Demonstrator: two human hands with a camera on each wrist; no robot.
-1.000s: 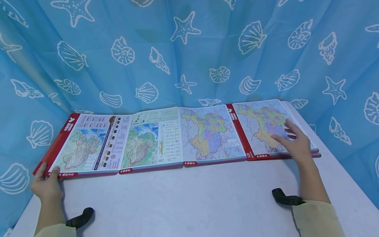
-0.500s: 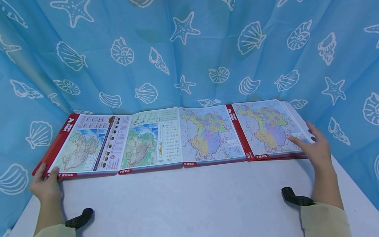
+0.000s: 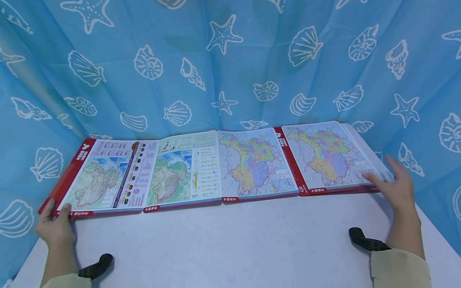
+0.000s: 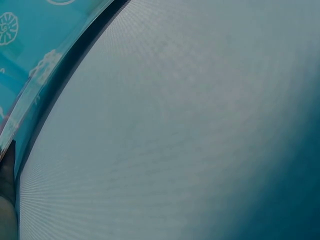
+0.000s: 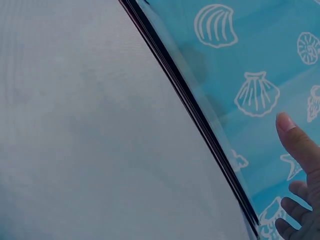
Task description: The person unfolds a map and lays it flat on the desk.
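A row of map boards runs along the back of the table in the head view. Red margins and tabs mark several of them. My left hand (image 3: 54, 230) holds the near left corner of the leftmost map board (image 3: 95, 180), its thumb and a finger showing over the corner. At the other end, my right hand (image 3: 397, 188) hovers by the right edge of the rightmost map board (image 3: 318, 156), thumb and fingers spread with nothing between them. Its spread fingers also show in the right wrist view. Only a sliver of the left hand shows in the left wrist view.
Behind the row hangs a blue curtain (image 3: 223, 76) with white shells and starfish. The white table (image 3: 230, 240) stretches in front of the boards. A black wrist-camera piece (image 3: 96, 267) juts from the left sleeve, and another black piece (image 3: 367, 240) from the right.
My right hand has moved right, from over the rightmost map board to its right edge, staying spread. My left hand stays at the left corner. The boards look almost unmoved.
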